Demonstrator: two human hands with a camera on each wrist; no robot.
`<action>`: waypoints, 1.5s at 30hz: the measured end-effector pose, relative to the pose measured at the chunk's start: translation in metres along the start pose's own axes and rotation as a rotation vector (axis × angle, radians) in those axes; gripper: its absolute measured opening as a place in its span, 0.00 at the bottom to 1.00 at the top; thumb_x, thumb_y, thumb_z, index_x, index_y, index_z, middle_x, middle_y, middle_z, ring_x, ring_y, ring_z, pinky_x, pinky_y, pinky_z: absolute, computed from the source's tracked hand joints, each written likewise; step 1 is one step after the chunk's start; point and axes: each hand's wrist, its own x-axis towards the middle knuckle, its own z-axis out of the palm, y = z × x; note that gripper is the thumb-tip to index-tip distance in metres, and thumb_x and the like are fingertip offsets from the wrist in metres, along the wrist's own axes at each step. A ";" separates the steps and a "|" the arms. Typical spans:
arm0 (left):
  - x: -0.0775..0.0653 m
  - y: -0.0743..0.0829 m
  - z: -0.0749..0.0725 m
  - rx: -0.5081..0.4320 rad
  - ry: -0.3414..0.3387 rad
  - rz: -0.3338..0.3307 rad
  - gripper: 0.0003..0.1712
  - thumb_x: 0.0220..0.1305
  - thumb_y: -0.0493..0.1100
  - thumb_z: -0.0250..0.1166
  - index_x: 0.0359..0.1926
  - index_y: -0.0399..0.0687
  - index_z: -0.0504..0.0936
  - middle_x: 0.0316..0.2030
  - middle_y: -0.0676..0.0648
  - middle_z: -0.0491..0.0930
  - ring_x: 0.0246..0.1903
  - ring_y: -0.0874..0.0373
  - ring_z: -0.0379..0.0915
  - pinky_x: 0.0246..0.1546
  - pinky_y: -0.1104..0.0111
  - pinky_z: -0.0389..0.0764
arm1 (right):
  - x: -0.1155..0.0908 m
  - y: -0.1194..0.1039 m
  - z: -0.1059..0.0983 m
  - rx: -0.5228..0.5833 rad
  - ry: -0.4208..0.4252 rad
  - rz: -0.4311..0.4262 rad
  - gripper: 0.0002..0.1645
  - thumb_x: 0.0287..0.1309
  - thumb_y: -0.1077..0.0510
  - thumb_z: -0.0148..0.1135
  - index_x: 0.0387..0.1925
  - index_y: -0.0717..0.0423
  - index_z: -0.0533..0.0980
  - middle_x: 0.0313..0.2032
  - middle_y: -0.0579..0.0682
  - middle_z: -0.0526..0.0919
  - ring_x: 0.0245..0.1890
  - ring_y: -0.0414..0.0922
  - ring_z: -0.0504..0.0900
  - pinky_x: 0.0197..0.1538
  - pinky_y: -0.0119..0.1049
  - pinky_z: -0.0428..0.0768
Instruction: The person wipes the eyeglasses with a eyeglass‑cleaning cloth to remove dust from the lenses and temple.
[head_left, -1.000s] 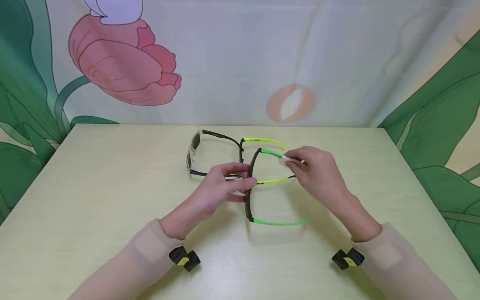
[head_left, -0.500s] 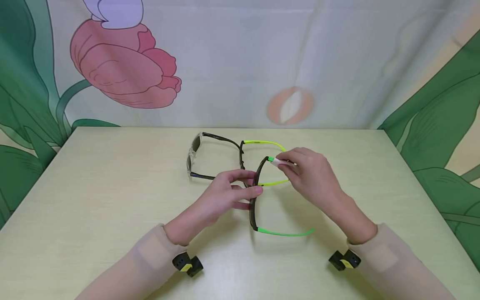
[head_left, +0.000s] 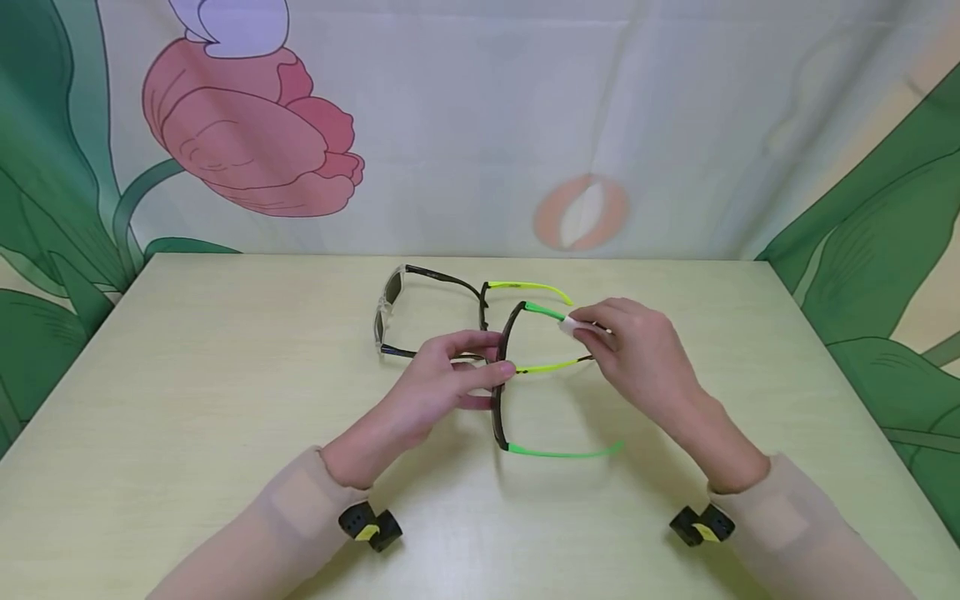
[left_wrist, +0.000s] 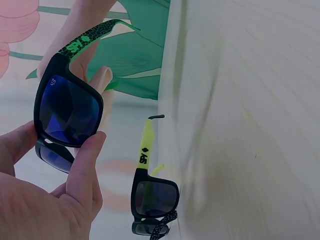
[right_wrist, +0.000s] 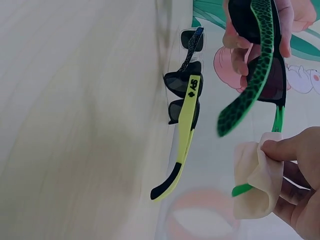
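Observation:
My left hand (head_left: 423, 383) holds a pair of dark-framed sunglasses (head_left: 501, 429) around the bridge, thumb on one side and fingers on the other. Both green temples are unfolded and point right. Blue-tinted lenses (left_wrist: 67, 112) show in the left wrist view. With my right hand (head_left: 648, 354) I pinch a small whitish cloth (right_wrist: 260, 175) folded round the far temple, partway along it. A bit of green temple sticks out beyond the cloth in the right wrist view. The patterned outer side of the near temple (right_wrist: 257, 75) is visible there too. These sunglasses are held above the table.
Behind the held pair, sunglasses with yellow temples (head_left: 525, 284) lie on the pale table (head_left: 225, 375). Left of them sit clear-framed sunglasses (head_left: 393, 285) with dark temples reaching the yellow pair. A printed curtain (head_left: 450, 125) hangs along the table's back edge.
My right hand slid the cloth left along the far temple to near the hinge, then back right. The held sunglasses shifted slightly right and nearer, then returned. The pairs on the table stayed put.

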 end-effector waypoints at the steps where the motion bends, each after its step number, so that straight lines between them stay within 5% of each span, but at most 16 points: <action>1: 0.000 0.000 -0.001 -0.003 0.005 0.003 0.30 0.65 0.35 0.71 0.66 0.33 0.74 0.51 0.41 0.73 0.43 0.52 0.83 0.45 0.54 0.87 | -0.001 0.001 -0.001 -0.001 0.001 0.002 0.08 0.58 0.64 0.76 0.41 0.59 0.87 0.34 0.48 0.87 0.28 0.42 0.81 0.32 0.38 0.80; 12: 0.000 0.003 -0.013 -0.021 0.043 0.006 0.29 0.67 0.39 0.70 0.67 0.36 0.74 0.52 0.41 0.75 0.47 0.40 0.83 0.47 0.54 0.87 | -0.009 0.012 -0.005 0.013 -0.001 0.036 0.09 0.59 0.65 0.75 0.42 0.60 0.88 0.34 0.49 0.88 0.27 0.42 0.80 0.31 0.39 0.80; 23: 0.003 0.006 -0.027 -0.076 0.116 0.005 0.31 0.70 0.39 0.67 0.69 0.32 0.71 0.53 0.41 0.74 0.38 0.54 0.83 0.47 0.54 0.86 | -0.014 0.017 -0.015 0.086 0.063 -0.025 0.11 0.53 0.68 0.78 0.40 0.59 0.88 0.34 0.48 0.89 0.31 0.41 0.86 0.35 0.37 0.86; 28: 0.004 0.006 -0.028 -0.088 0.135 -0.006 0.31 0.70 0.39 0.67 0.69 0.33 0.71 0.55 0.41 0.74 0.36 0.56 0.80 0.47 0.55 0.86 | -0.014 0.015 -0.015 0.235 -0.019 -0.050 0.13 0.54 0.68 0.77 0.42 0.55 0.89 0.36 0.42 0.89 0.34 0.38 0.87 0.36 0.25 0.82; 34: 0.005 0.005 -0.027 -0.090 0.133 -0.002 0.30 0.71 0.40 0.67 0.69 0.32 0.71 0.55 0.40 0.74 0.36 0.56 0.79 0.47 0.55 0.86 | -0.013 0.003 -0.013 0.422 -0.134 -0.162 0.16 0.53 0.73 0.75 0.43 0.56 0.88 0.38 0.43 0.89 0.34 0.38 0.86 0.42 0.28 0.84; 45: 0.007 0.003 -0.025 -0.097 0.140 -0.007 0.30 0.71 0.40 0.67 0.69 0.32 0.70 0.54 0.41 0.75 0.36 0.56 0.79 0.47 0.55 0.86 | -0.014 -0.012 -0.004 0.485 -0.268 -0.330 0.17 0.52 0.72 0.76 0.44 0.55 0.87 0.41 0.45 0.89 0.38 0.38 0.86 0.37 0.27 0.83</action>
